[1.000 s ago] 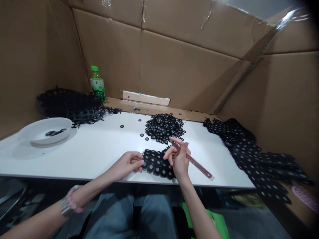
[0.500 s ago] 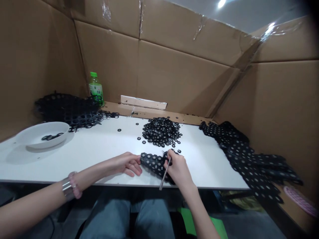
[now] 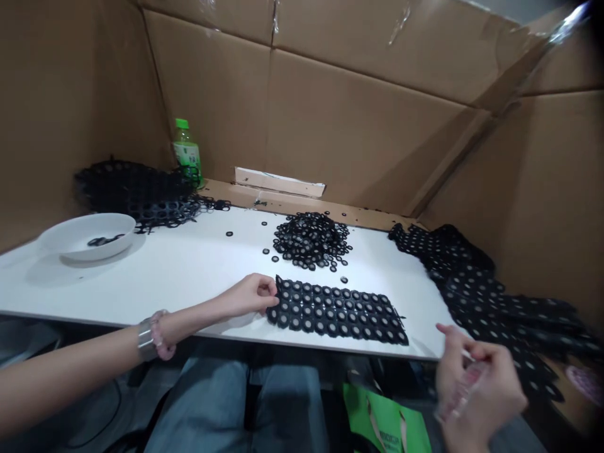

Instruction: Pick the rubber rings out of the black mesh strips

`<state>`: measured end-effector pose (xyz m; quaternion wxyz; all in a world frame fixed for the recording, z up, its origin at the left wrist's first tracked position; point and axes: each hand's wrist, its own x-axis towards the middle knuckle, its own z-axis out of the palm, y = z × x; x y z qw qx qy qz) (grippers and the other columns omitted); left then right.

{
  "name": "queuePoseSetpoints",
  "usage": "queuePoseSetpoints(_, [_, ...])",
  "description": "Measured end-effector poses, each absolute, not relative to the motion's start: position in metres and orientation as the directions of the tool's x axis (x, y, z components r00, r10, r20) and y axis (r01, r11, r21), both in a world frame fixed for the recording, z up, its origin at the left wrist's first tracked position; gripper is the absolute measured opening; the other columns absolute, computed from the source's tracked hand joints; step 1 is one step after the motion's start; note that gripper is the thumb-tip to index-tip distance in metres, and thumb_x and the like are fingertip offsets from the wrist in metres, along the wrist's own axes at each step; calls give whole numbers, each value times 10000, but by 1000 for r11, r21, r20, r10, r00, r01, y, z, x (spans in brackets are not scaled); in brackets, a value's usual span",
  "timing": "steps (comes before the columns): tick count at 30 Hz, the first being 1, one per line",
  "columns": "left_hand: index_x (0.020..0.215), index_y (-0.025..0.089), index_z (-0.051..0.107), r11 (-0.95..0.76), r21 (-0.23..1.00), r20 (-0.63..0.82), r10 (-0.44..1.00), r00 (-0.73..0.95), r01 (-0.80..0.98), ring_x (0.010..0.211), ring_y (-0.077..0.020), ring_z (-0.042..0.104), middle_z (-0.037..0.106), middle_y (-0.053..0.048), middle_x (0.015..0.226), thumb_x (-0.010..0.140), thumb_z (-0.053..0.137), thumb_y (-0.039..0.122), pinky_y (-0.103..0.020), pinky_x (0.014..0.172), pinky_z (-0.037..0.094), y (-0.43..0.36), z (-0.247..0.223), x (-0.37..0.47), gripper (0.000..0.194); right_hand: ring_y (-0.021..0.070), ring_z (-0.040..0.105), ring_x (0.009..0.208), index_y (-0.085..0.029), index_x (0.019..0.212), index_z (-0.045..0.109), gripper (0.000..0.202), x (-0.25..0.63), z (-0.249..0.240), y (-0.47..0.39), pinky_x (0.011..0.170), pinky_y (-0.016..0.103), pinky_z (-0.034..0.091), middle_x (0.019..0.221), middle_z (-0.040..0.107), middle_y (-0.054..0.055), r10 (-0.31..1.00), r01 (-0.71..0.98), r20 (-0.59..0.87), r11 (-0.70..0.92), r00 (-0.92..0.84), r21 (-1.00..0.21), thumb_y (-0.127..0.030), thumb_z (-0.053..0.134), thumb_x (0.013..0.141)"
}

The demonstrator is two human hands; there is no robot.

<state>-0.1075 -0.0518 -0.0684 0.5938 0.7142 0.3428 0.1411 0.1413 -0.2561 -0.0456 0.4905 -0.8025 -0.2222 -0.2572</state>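
Note:
A black sheet with rows of round grey-centred pieces [image 3: 337,311] lies flat near the table's front edge. At its left end, my left hand [image 3: 252,294] pinches the upper left edge between thumb and fingers. My right hand [image 3: 481,384] is beyond the sheet's right end, past the table's front edge, blurred by motion. Its fingers are curled around a clear and pinkish object that is too smeared to name. Behind the sheet sits a pile of small black rings [image 3: 311,239], with a few loose ones to its left.
A white bowl [image 3: 89,236] with some black pieces stands at the left, before a black mesh heap [image 3: 136,192]. Behind is a green-capped bottle [image 3: 187,154]. Dotted black sheets [image 3: 476,289] drape over the right side. Cardboard walls [image 3: 353,119] surround the table.
The sheet, folded or bunched before, now lies spread out. My right hand has left it, moving right, and the metal tool no longer shows. My left hand has closed on the sheet's edge.

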Motion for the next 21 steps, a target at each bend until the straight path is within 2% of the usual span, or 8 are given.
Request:
queuePoseSetpoints(2, [669, 148, 465, 18, 946, -247, 687, 684, 324, 438, -74, 475, 476, 66, 492, 625, 603, 226, -184, 448, 376, -51, -68, -104, 164, 187, 541, 541, -208, 738, 443, 313, 123, -27, -245, 575, 331, 418, 608, 589, 43, 224, 563, 542, -38, 810, -825, -466, 301, 842])
queuePoseSetpoints(3, [704, 156, 446, 54, 948, -260, 700, 665, 313, 429, -70, 465, 462, 79, 497, 614, 607, 217, -179, 436, 369, -50, -67, -103, 194, 163, 504, 470, -212, 828, 433, 334, 112, -21, -234, 519, 307, 411, 580, 579, 17, 391, 471, 495, 163, 776, -867, -489, 247, 848])
queuePoseSetpoints(4, [745, 166, 421, 87, 950, -270, 708, 652, 299, 419, -67, 458, 451, 92, 500, 611, 608, 213, -175, 425, 362, -49, -67, -102, 235, 137, 461, 428, -218, 905, 425, 339, 100, -18, -220, 483, 276, 391, 559, 558, -10, 570, 324, 424, 274, 704, -906, -499, 245, 848])
queuePoseSetpoints(6, [819, 189, 364, 132, 950, -290, 705, 647, 282, 407, -65, 454, 458, 106, 510, 625, 607, 224, -169, 414, 355, -45, -66, -101, 312, 92, 358, 374, -230, 889, 418, 294, 78, -23, -187, 384, 199, 271, 510, 473, -57, 833, 32, 267, 288, 485, -957, -498, 307, 838])
queuePoseSetpoints(7, [839, 196, 343, 141, 948, -300, 694, 654, 286, 409, -65, 457, 475, 104, 522, 637, 608, 237, -170, 416, 362, -44, -66, -102, 336, 78, 328, 366, -224, 815, 421, 284, 67, -30, -170, 371, 183, 224, 484, 427, -71, 903, -63, 209, 250, 375, -966, -493, 333, 831])
queuePoseSetpoints(11, [862, 200, 336, 48, 956, -247, 662, 708, 288, 431, -62, 462, 482, 93, 555, 672, 614, 266, -181, 440, 396, -40, -69, -108, 343, 57, 289, 346, -198, 608, 388, 318, 42, -63, -119, 351, 175, 168, 392, 377, -79, 919, -160, 82, 154, 385, -975, -433, 400, 821])
queuePoseSetpoints(16, [868, 210, 322, -18, 980, -146, 622, 769, 201, 462, -60, 453, 440, 94, 575, 725, 591, 264, -173, 460, 379, -40, -74, -115, 309, 47, 318, 337, -196, 519, 335, 329, 40, -80, -113, 363, 172, 222, 367, 382, -90, 942, 52, 87, 74, 326, -996, -275, 599, 701])
queuePoseSetpoints(21, [829, 214, 300, -35, 987, -100, 627, 772, 156, 502, -59, 446, 443, 78, 630, 755, 571, 256, -170, 485, 355, -42, -74, -118, 284, 58, 355, 303, -207, 548, 353, 262, 40, -80, -116, 313, 166, 243, 396, 445, -75, 964, 135, 5, -32, 266, -990, -248, 563, 699])
